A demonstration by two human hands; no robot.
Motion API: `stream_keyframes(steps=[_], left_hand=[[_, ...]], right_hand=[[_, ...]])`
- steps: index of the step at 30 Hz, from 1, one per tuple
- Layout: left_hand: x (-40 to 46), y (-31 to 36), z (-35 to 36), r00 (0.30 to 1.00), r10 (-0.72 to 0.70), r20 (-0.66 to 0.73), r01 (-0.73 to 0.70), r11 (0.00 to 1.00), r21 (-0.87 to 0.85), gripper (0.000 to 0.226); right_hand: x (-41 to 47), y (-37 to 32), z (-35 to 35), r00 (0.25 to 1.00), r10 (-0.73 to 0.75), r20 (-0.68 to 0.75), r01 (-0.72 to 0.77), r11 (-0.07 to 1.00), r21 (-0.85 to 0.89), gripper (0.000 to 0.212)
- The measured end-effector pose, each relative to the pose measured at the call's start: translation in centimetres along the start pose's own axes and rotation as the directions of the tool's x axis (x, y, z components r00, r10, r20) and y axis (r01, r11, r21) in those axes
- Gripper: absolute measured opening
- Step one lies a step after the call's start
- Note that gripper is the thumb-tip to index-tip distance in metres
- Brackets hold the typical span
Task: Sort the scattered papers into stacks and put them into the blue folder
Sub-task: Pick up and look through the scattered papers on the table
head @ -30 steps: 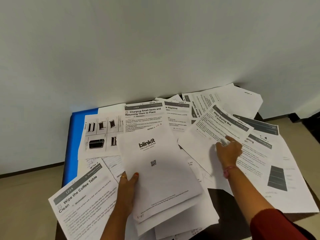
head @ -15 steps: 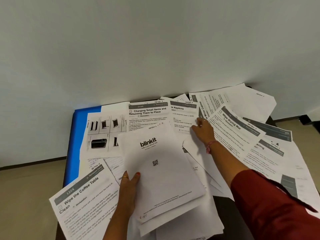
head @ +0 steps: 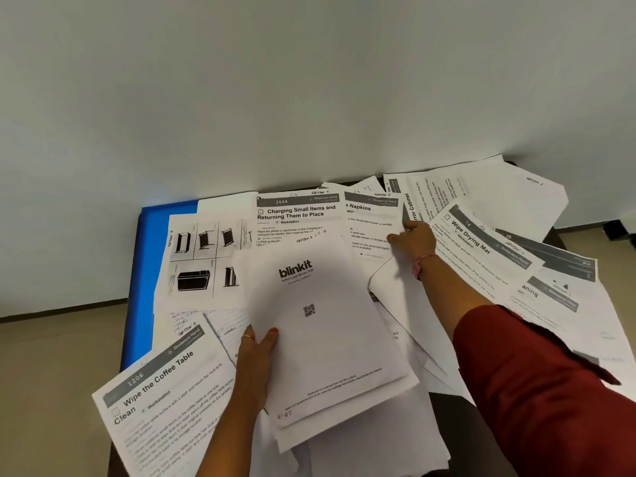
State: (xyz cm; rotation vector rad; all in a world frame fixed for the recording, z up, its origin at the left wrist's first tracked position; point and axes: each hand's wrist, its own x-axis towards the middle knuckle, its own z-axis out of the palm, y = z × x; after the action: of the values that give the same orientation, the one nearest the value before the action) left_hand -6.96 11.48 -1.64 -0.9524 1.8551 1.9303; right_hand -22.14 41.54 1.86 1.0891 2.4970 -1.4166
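Closest to me, the left hand (head: 256, 352) grips a small stack of sheets with the blinkit page (head: 321, 325) on top, thumb curled over its left edge; "India's Last Minute App", a QR code and a handwritten "28-3" are readable, the small print isn't. Left of that stack lies "Wipe the Coffee Table" (head: 165, 401), numbered 1206, cut off at the bottom. Beyond it is "Charging Small Items and Returning Them to Place" (head: 296, 215), 2644. The right hand (head: 414, 241), in a red sleeve, rests on the half-covered "Napkins" sheet (head: 370, 228); whether it's pinching that sheet I can't tell. The blue folder (head: 146, 270) peeks out far left of the stack, mostly buried. Dark table (head: 444, 411), beige floor, plain white wall (head: 275, 80).
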Motion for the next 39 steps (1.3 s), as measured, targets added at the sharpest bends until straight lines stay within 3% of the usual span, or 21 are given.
stream_keyframes(steps=[2, 5, 12, 15, 24, 30, 39], left_hand=[[-0.1, 0.1, -0.1, 1.0, 0.005, -0.002, -0.005, 1.0, 0.001, 0.054], [-0.6, 0.3, -0.2, 1.0, 0.016, -0.009, -0.016, 1.0, -0.021, 0.049], [-2.6, 0.3, -1.1, 0.999, 0.043, -0.009, -0.043, 0.999, -0.023, 0.045], [-3.4, 0.2, -1.4, 0.998, 0.059, -0.018, -0.06, 0.998, -0.025, 0.044], [-5.5, -0.1, -1.8, 0.998, 0.054, -0.01, -0.055, 0.998, -0.023, 0.044], [-6.9, 0.3, -1.3, 0.994, 0.105, 0.002, -0.105, 0.994, -0.038, 0.045], [-9.6, 0.2, -2.7, 0.987, 0.158, 0.036, -0.156, 0.986, -0.062, 0.051]], right_hand=[[0.2, 0.2, -0.1, 1.0, -0.001, -0.013, 0.0, 1.0, -0.023, 0.037], [0.5, 0.1, -0.4, 0.998, -0.049, 0.041, 0.054, 0.992, -0.115, 0.011], [0.9, -0.2, -1.1, 0.993, -0.091, 0.073, 0.109, 0.95, -0.291, 0.038], [0.6, -0.2, -1.4, 0.991, -0.11, 0.071, 0.127, 0.945, -0.303, 0.022], [-0.9, -1.9, -3.5, 0.987, -0.145, -0.07, 0.15, 0.986, 0.071, 0.021], [-3.4, -2.9, -5.1, 0.968, -0.211, -0.136, 0.247, 0.898, 0.365, 0.014], [-6.9, -6.2, -8.6, 0.911, -0.268, -0.313, 0.4, 0.76, 0.512, 0.015]])
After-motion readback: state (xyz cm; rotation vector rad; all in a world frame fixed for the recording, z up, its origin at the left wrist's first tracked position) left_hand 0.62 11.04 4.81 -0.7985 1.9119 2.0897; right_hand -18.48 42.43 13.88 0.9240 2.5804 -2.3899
